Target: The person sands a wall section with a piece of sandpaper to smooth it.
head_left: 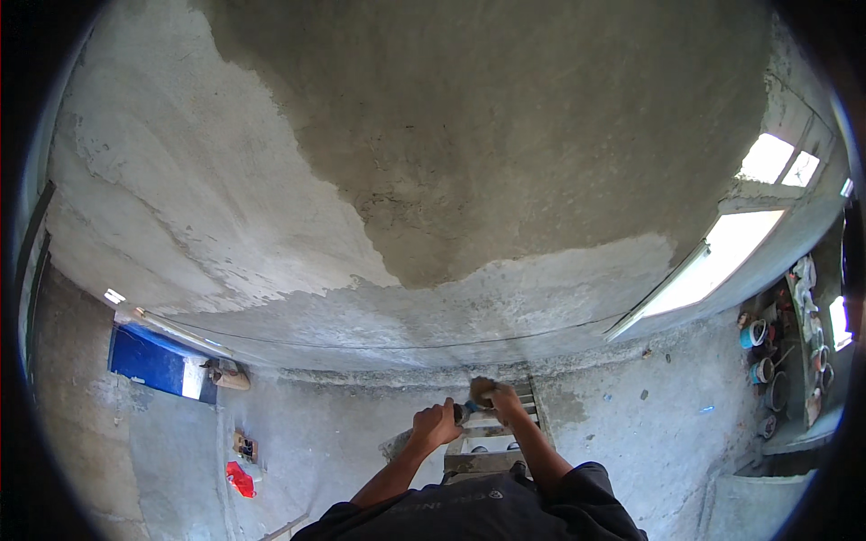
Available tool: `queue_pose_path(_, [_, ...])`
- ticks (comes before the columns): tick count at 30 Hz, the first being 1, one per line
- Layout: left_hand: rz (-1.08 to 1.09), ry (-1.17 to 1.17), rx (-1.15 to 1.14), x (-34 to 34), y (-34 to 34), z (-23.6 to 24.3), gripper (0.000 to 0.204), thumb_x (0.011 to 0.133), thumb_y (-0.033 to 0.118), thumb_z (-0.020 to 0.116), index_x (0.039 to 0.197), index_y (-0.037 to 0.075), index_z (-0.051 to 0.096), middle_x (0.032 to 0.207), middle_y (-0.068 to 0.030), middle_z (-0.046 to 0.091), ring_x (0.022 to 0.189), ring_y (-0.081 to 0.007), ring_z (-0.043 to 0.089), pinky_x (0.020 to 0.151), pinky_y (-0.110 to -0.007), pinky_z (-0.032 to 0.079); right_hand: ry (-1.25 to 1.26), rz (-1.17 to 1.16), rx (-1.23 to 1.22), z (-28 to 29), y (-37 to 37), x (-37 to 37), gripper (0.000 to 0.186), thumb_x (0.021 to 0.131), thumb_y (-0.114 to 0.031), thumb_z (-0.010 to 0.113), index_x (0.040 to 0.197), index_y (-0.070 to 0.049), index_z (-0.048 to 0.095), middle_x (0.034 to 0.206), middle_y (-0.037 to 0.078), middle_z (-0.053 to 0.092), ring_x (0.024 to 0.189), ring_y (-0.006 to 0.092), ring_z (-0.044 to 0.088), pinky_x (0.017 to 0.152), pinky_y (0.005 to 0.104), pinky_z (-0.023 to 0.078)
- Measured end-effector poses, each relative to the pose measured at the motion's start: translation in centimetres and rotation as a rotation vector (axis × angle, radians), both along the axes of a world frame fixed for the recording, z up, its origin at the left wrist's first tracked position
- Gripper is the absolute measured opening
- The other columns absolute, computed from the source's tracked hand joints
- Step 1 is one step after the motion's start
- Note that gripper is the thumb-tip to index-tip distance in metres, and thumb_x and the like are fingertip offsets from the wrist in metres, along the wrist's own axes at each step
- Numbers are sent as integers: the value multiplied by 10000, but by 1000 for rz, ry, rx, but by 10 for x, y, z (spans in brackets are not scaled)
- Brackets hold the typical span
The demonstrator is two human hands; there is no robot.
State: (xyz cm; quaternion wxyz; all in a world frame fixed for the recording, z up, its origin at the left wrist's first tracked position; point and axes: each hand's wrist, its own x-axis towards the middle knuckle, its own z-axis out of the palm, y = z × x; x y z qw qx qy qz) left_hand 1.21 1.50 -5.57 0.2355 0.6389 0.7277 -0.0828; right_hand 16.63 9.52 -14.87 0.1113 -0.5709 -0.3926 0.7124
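My left hand (pixel 433 424) grips a dark handle beside a flat grey tool (pixel 397 444), perhaps a trowel, partly hidden by my hand and forearm. Just right of it, my right hand (pixel 501 406) is closed around a blurred brownish object (pixel 481 390), too unclear to name, near a small blue piece (pixel 470 408). Both hands are over a ladder (pixel 474 462) standing below me. Ahead is a wall (pixel 225 162) with a large darker, damp-looking patch (pixel 496 135).
A blue doorway (pixel 144 352) is at left. A red bag (pixel 239 478) and a small box (pixel 245 444) lie on the floor (pixel 325 424). At right, several buckets (pixel 754 335) stand beside a cluttered board (pixel 803 307). Bright openings (pixel 713 261) are in the right wall.
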Motion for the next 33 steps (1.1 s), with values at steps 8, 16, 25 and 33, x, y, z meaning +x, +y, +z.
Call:
queue_pose_path(8, [158, -552, 456, -1, -6, 9, 491, 774, 295, 721, 1130, 74, 464, 914, -202, 638, 839, -408, 636, 719, -466, 512, 89, -27, 423, -57, 50, 77, 215, 806, -19, 620, 1017, 4, 652, 855, 119, 697, 763, 235, 671, 662, 368, 512])
queue_pose_path(16, [341, -611, 705, -13, -27, 13, 487, 777, 262, 740, 1108, 49, 452, 848, -168, 644, 774, -354, 660, 685, -420, 524, -346, 130, 1163, 28, 148, 23, 218, 827, -49, 507, 944, -79, 688, 875, 198, 648, 832, 398, 618, 722, 460, 495])
queue_pose_path(25, [388, -536, 745, -33, -45, 11, 455, 775, 234, 738, 1075, 40, 455, 789, -159, 630, 687, -342, 653, 609, -408, 522, 16, -819, 2018, 293, 310, -68, 463, 753, 142, 557, 1156, -69, 645, 1187, 156, 612, 1129, 311, 572, 990, 377, 467])
queue_pose_path(33, [439, -492, 738, -43, -55, -2, 446, 777, 232, 739, 1063, 36, 460, 768, -158, 622, 676, -351, 648, 598, -408, 517, -114, -717, 1972, 257, 286, -127, 536, 701, 181, 547, 1185, -37, 622, 1218, 160, 591, 1145, 315, 559, 982, 366, 475])
